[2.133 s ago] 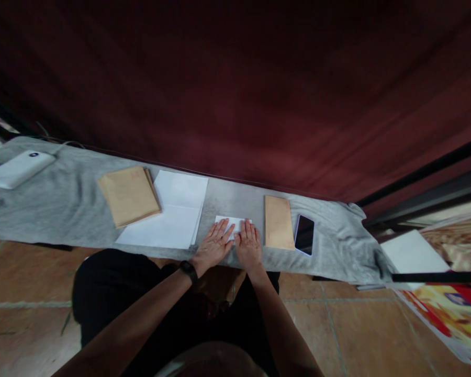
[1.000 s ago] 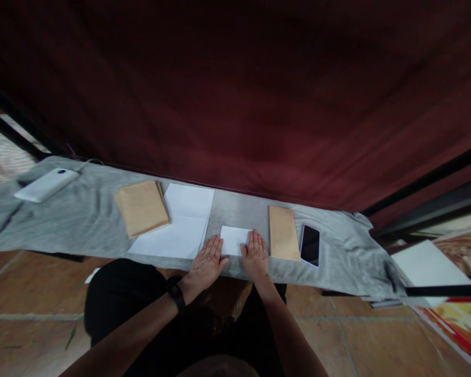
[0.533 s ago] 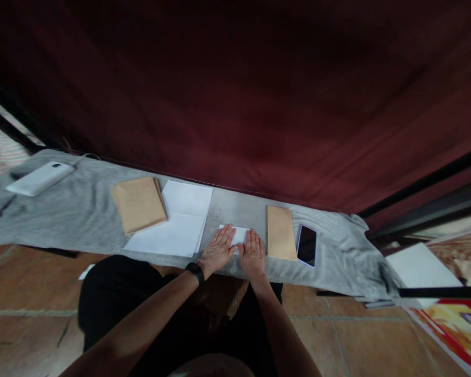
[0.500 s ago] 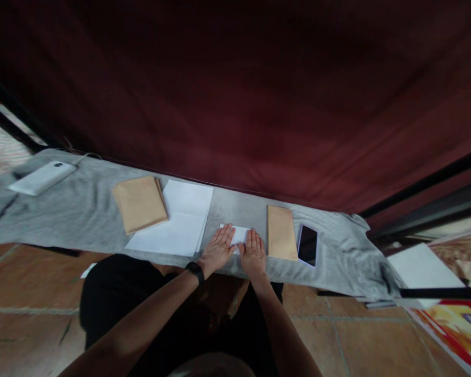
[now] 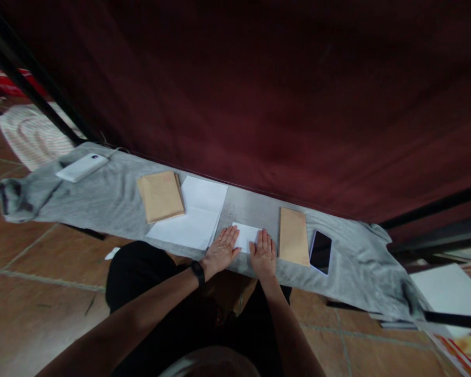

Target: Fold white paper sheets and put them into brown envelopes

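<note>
A small folded white paper (image 5: 246, 235) lies on a grey cloth (image 5: 102, 201) that covers a low bench. My left hand (image 5: 221, 251) lies flat on the paper's left edge, fingers stretched out, with a black band on its wrist. My right hand (image 5: 263, 253) rests flat on the paper's right edge, fingers together and straight. Neither hand grips anything. A brown envelope (image 5: 294, 236) lies just right of my right hand. A stack of white sheets (image 5: 196, 217) lies left of my left hand.
A pile of brown envelopes (image 5: 160, 196) sits on the left part of the white sheets. A dark phone (image 5: 321, 252) lies right of the single envelope. A white power bank (image 5: 82, 167) rests at the cloth's far left. A dark red curtain (image 5: 259, 89) hangs behind the bench.
My hands slid apart on the folded paper, came together over it, and now sit slightly apart at its two edges. The camera view has shifted, so everything appears further right.
</note>
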Demonstrator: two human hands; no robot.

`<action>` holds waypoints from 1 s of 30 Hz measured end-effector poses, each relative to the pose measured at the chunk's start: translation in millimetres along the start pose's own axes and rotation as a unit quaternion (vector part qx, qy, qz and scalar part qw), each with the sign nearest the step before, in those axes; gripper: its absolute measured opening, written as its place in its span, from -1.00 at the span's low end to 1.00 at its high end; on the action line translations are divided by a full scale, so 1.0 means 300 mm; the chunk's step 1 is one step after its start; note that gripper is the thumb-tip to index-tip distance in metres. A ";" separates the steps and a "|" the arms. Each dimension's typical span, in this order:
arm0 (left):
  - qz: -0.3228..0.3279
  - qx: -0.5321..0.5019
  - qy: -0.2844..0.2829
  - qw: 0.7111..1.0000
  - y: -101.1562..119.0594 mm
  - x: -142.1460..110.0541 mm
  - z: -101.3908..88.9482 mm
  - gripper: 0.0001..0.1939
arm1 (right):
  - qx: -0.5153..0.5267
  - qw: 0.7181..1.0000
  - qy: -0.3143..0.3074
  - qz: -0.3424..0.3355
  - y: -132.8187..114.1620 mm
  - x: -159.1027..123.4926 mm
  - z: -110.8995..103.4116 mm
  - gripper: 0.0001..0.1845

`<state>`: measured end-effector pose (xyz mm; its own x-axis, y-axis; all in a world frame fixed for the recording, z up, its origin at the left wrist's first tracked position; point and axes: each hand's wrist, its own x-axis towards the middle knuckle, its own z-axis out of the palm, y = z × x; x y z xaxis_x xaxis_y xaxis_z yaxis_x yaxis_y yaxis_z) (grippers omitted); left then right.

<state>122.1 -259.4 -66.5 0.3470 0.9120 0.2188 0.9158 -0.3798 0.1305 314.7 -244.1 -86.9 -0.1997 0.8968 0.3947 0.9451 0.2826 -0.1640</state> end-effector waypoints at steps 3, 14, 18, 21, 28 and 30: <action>-0.001 0.008 -0.017 1.000 0.000 -0.008 -0.013 -0.34 | 0.002 1.000 0.011 -0.004 0.003 0.001 0.001 -0.38; -0.003 0.013 -0.022 1.000 0.004 -0.008 -0.016 -0.35 | 0.013 0.996 -0.064 -0.067 -0.069 0.049 0.001 -0.46; 0.007 0.008 -0.027 1.000 0.001 -0.023 -0.033 -0.35 | 0.009 0.997 -0.057 -0.060 -0.077 0.041 0.003 -0.44; 0.025 0.006 -0.035 0.999 -0.013 -0.046 -0.063 -0.40 | 0.009 0.997 -0.053 -0.055 -0.077 0.038 0.004 -0.44; -0.087 -0.044 0.056 0.994 -0.226 -0.102 -0.214 -0.53 | -0.003 0.998 -0.041 -0.057 -0.077 0.030 0.016 -0.39; -0.175 -0.051 0.118 0.976 -0.341 -0.121 -0.257 -0.52 | -0.005 0.998 -0.038 -0.057 -0.076 0.029 0.019 -0.39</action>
<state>0.2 -265.7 -13.1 -0.0505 0.9320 0.3588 0.9411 -0.0758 0.3294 289.8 -240.7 -84.9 -0.3244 0.8822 0.3413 0.9174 0.3813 -0.1136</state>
